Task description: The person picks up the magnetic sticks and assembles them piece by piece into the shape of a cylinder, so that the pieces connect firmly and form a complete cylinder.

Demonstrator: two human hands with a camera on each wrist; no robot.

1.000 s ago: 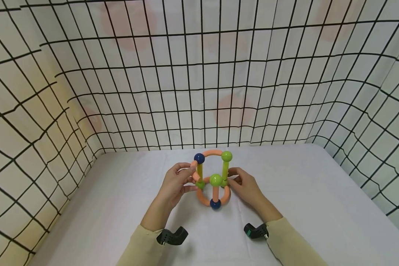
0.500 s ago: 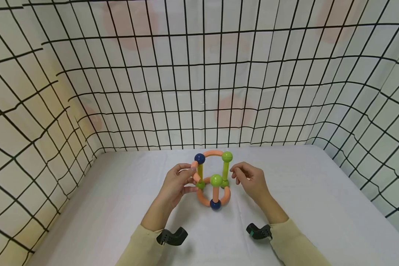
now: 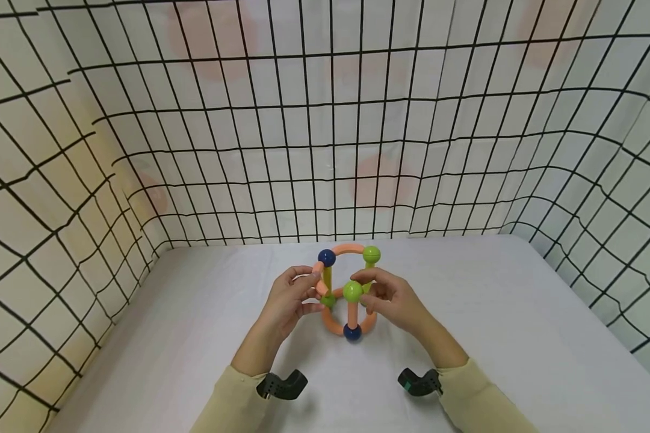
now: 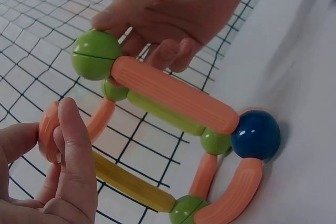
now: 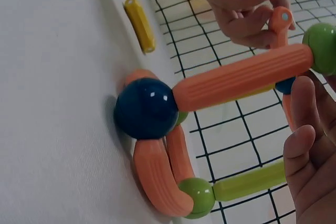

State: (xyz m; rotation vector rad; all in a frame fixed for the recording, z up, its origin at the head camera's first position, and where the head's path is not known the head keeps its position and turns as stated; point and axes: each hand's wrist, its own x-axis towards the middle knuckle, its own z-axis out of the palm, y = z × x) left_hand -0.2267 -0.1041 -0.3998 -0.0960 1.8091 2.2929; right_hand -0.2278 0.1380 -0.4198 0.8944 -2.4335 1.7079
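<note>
A frame of rods and balls stands upright on the table. Curved orange rods [image 3: 331,323] make its base ring. At the front a straight orange rod [image 3: 352,315] rises from a blue ball [image 3: 352,332] to a green ball [image 3: 352,291]. My right hand [image 3: 394,296] has its thumb and fingers around that top green ball. My left hand [image 3: 288,296] pinches a curved orange rod [image 4: 48,132] near the rear blue ball [image 3: 327,258]; its end with a small metal disc shows in the right wrist view. Another curved rod [image 3: 348,248] joins this ball to the rear green ball [image 3: 371,254].
The frame stands on a white-covered table [image 3: 498,313]. Behind it rises a white wall with a black grid [image 3: 357,144], which also runs along both sides. A short yellow piece [image 5: 140,24] lies apart from the frame in the right wrist view.
My right hand first drew back from the right rear post, then came left and forward to the front green ball. My left hand keeps its pinch on the curved orange rod.
</note>
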